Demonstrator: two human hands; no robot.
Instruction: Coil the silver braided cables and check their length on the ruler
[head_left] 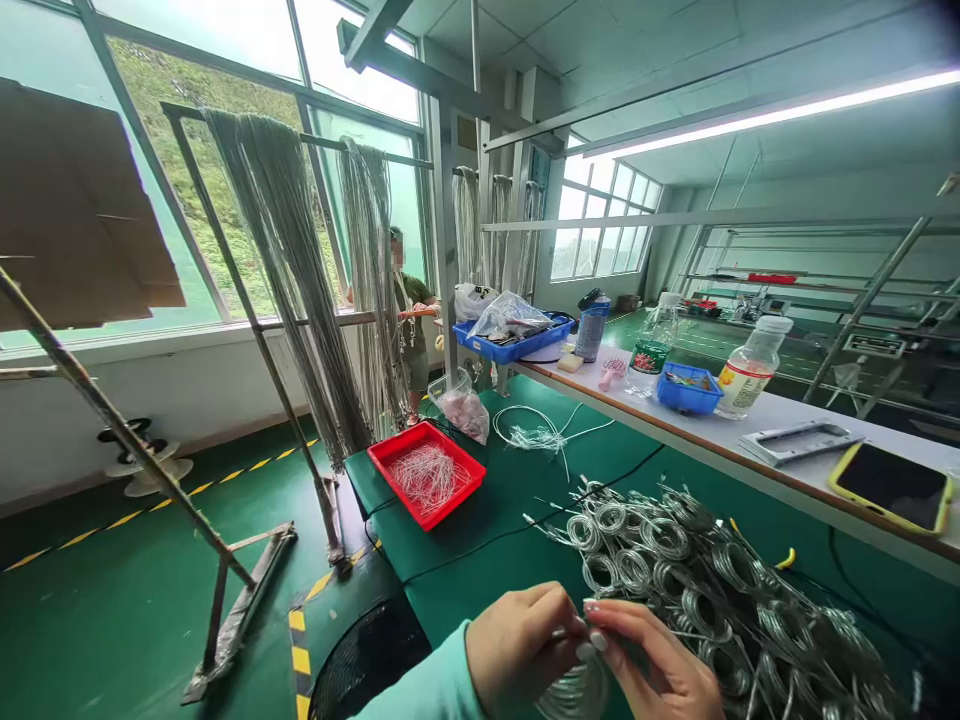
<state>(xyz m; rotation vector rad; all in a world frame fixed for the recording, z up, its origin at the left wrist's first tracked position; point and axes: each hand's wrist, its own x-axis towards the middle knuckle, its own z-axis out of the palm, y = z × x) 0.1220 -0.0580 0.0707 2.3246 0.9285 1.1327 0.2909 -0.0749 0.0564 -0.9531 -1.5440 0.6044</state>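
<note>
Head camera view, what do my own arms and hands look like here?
Your left arm wears a plain light turquoise sleeve, snug and reaching the wrist. Your left hand and right hand are both without gloves. No right sleeve shows in the frame.

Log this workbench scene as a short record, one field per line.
Left hand: bent fingers, teal fabric sleeve
Right hand: fingertips close to the left's, above a translucent coiled cable
Pinched item: too small to tell
Nearby: heap of silvery coiled cables
Green tabletop: red plastic tray of thin white strands
White shelf: small blue plastic basket between two clear plastic bottles; yellow-edged black phone
Background: person beyond long grey hanging strands
</note>
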